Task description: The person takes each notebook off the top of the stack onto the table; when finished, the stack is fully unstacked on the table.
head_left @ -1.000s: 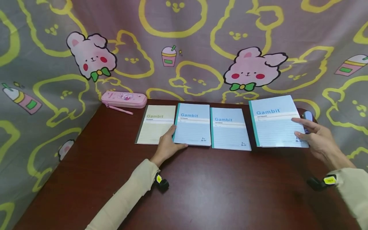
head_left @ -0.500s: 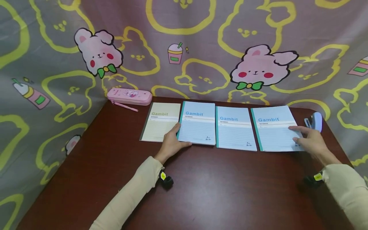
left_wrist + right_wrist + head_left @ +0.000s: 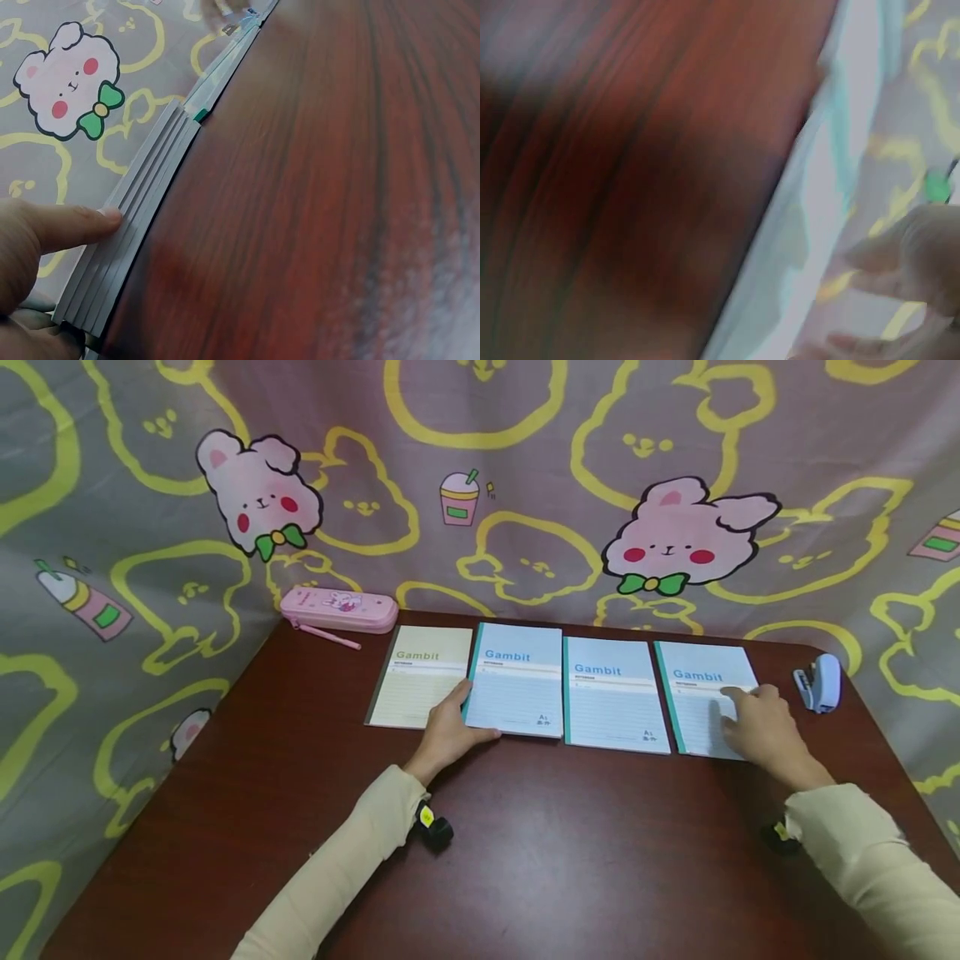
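Four-square to the back of the table, my left hand (image 3: 447,731) grips the near left corner of a stack of blue notebooks (image 3: 516,689). In the left wrist view my thumb presses on the layered page edges (image 3: 139,202), the other fingers round the corner. My right hand (image 3: 768,727) hovers over the right part of the rightmost blue notebook (image 3: 693,697), fingers loosely bent, holding nothing. Motion blurs that hand in the right wrist view. Between these lies another blue notebook (image 3: 611,706). A cream notebook (image 3: 420,681) lies left of the stack.
A lilac stapler (image 3: 825,683) stands at the far right of the dark wooden table (image 3: 540,852). At the back left is a pink pencil case (image 3: 341,610) with a strap (image 3: 327,636). A patterned curtain (image 3: 525,485) hangs behind the table.
My right hand has lowered the rightmost blue notebook onto the table, let go and moved left over it. The stapler is uncovered. My left hand keeps its place; the head view has shifted slightly.
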Demonstrator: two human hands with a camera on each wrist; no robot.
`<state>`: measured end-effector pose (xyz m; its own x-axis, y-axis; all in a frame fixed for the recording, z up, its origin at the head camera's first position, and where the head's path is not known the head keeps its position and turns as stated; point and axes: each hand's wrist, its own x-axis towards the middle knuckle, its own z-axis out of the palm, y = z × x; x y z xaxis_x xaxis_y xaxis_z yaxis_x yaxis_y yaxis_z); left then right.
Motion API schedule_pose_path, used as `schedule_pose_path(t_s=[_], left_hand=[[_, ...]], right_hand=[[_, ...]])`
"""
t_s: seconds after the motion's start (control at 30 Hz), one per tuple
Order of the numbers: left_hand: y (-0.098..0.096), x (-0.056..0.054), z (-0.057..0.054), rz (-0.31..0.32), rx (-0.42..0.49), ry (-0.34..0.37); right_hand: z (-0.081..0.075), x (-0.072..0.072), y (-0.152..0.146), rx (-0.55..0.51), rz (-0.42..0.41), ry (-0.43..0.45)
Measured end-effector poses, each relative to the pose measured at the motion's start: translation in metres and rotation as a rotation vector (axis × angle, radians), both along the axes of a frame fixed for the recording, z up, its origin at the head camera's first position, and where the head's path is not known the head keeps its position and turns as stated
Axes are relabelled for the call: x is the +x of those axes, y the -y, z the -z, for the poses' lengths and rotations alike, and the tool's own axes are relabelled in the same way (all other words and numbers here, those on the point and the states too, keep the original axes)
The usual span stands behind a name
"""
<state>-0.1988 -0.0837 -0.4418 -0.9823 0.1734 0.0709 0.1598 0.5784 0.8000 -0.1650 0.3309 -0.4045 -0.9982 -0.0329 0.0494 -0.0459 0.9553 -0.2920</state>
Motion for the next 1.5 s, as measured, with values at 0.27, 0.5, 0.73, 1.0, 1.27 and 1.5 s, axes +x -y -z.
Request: schedule_pose_path(t_s=[0.27, 0.5, 0.73, 1.0, 1.27, 1.5], left_hand=[[-0.001, -0.001, -0.004, -0.015, -0.027, 0.022], [0.001, -0.001, -0.003, -0.024, -0.018, 0.037], [-0.002, -0.001, -0.016, -0.023, -0.011, 0.008], [-0.011, -0.019, -0.036, -0.118, 0.434, 0.234], [-0.006, -0.027, -0.031, -0.127, 0.358, 0.288], [0.026, -0.016, -0.045, -0.252, 0.496, 0.209]], right_hand=[[0.004, 0.000, 0.121, -0.183, -0.402, -0.132], [0.016, -0.009, 0.180, -0.170, -0.435, -0.022], [0.018, -0.011, 0.184, -0.161, -0.409, -0.075], [0.019, -0.011, 0.185, -0.197, -0.362, -0.059], [0.023, -0.008, 0.191, -0.239, -0.321, -0.028], [0.025, -0.006, 0.185, -0.165, -0.330, -0.131]])
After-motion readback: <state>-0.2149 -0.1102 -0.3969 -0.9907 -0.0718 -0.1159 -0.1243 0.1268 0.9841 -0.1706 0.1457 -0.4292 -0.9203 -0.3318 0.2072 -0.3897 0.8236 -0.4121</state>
